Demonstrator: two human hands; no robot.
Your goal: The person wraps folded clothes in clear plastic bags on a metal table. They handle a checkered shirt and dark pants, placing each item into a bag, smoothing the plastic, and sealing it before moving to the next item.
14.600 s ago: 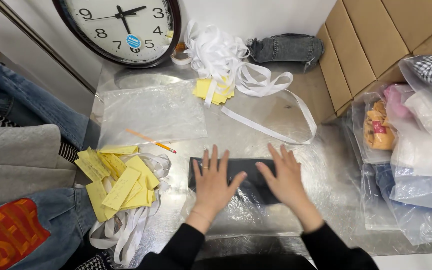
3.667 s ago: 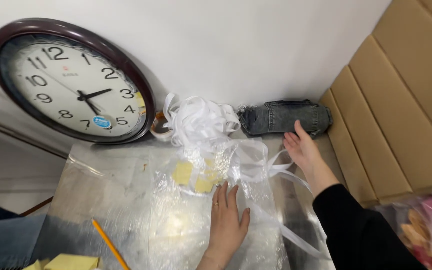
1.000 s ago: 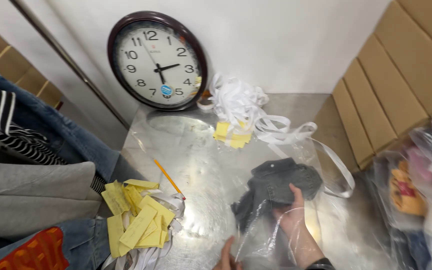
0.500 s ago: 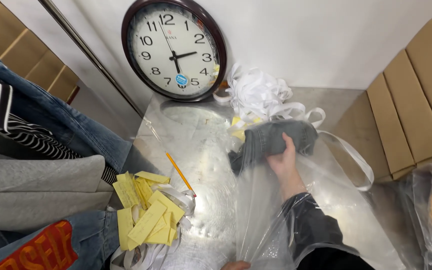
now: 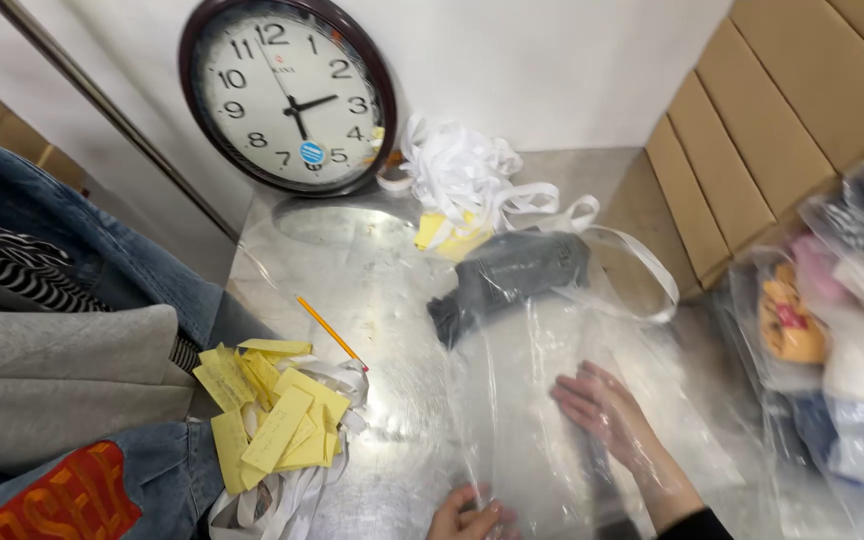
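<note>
One clear bag (image 5: 542, 400), apparently holding one dark garment (image 5: 512, 275), two hands pinching/spreading: left hand (image 5: 467, 518), right hand (image 5: 602, 405).

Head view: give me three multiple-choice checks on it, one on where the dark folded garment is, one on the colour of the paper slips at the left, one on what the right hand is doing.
1. Where is the dark folded garment?
A. At the far end of the clear plastic bag
B. Hanging on the wall clock
C. Under the yellow slips

2. What colour are the paper slips at the left of the metal table?
A. Blue
B. Yellow
C. Red

3. What is the right hand doing?
A. Gripping the pencil
B. Lying flat inside the bag
C. Raised off the table

Answers: 1 A, the garment shows through the film at the bag's far end, near the white strips. 2 B, the slips are plainly yellow. 3 B, the film covers the open fingers, while the left hand holds the bag's near edge.
</note>
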